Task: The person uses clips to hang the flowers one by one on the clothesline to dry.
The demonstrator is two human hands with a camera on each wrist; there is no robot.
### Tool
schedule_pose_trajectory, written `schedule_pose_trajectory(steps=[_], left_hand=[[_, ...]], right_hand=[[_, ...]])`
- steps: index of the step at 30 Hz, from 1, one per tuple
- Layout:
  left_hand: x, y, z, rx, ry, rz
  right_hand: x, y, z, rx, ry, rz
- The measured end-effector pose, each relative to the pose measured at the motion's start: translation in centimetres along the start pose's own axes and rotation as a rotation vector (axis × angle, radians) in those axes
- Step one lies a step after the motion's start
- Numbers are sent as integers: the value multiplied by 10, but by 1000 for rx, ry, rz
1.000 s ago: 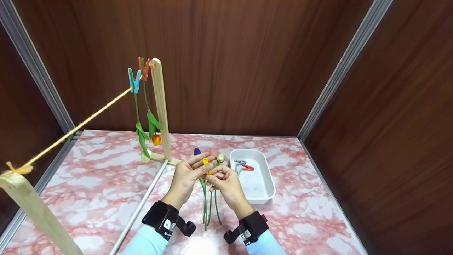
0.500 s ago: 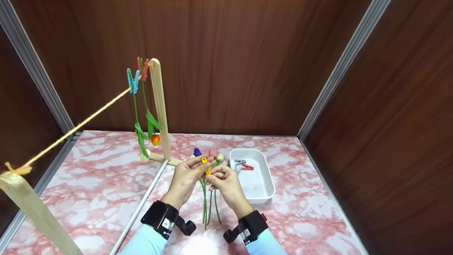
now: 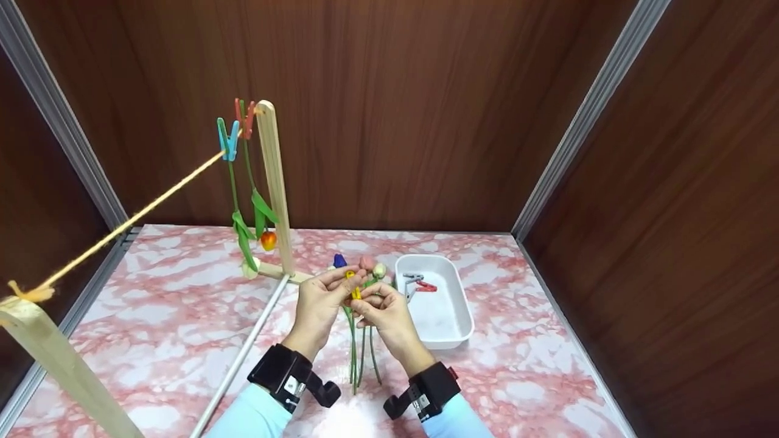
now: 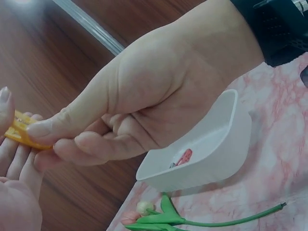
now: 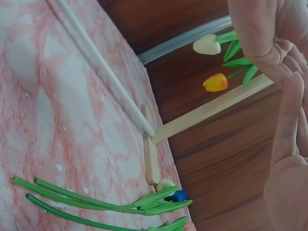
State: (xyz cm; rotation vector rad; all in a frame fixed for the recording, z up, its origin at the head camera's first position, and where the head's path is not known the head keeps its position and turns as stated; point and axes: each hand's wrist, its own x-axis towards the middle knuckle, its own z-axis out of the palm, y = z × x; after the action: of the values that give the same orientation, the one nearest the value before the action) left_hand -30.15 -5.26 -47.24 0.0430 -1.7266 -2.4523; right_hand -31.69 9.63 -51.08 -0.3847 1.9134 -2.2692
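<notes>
In the head view, my left hand (image 3: 317, 304) and right hand (image 3: 389, 319) meet at the middle of the table, both pinching a yellow clothespin (image 3: 355, 292). The left wrist view shows the left thumb and fingertips on the yellow clothespin (image 4: 21, 127), with the right thumb at its other end. Below the hands lie several artificial tulips, among them a blue tulip (image 3: 339, 261), a pink tulip (image 3: 366, 263) and a white tulip (image 3: 380, 271); the hands partly cover their leaves. In the right wrist view the clothespin is hidden behind the fingers.
A white tub (image 3: 467, 316) holding red and grey clothespins stands right of the tulips. At left, a yellow cord (image 3: 140, 216) runs between wooden posts. From it a red clothespin (image 3: 249, 125) and a blue clothespin (image 3: 232, 143) hang tulips upside down. A white rod (image 3: 243, 353) joins the posts low down.
The yellow clothespin has shifted slightly left and downward between the fingers, with the left fingers moving a little along it. The hands otherwise stay in place.
</notes>
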Motion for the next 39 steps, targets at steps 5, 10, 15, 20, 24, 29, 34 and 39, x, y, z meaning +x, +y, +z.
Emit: schedule_pose_trajectory(steps=[5, 10, 15, 20, 24, 29, 34, 39], left_hand=[[-2, 4, 3, 49, 52, 56], [-3, 7, 1, 58, 59, 50], [-1, 10, -4, 67, 72, 47], [3, 16, -10, 78, 104, 77], [4, 22, -15, 94, 135, 107], [4, 20, -21, 81, 148, 103], [2, 18, -23, 72, 132, 90], [1, 15, -25, 75, 135, 99]], right_hand=[[0, -3, 4, 1, -18, 2], [-1, -2, 6, -19, -21, -5], [3, -5, -1, -150, -75, -21], [15, -10, -29, -504, -66, -119], [23, -4, -49, -1067, -81, -299], [21, 20, -48, -1611, -256, -446], [13, 51, -35, -1980, -283, -550], [10, 70, -24, -2071, -237, -510]])
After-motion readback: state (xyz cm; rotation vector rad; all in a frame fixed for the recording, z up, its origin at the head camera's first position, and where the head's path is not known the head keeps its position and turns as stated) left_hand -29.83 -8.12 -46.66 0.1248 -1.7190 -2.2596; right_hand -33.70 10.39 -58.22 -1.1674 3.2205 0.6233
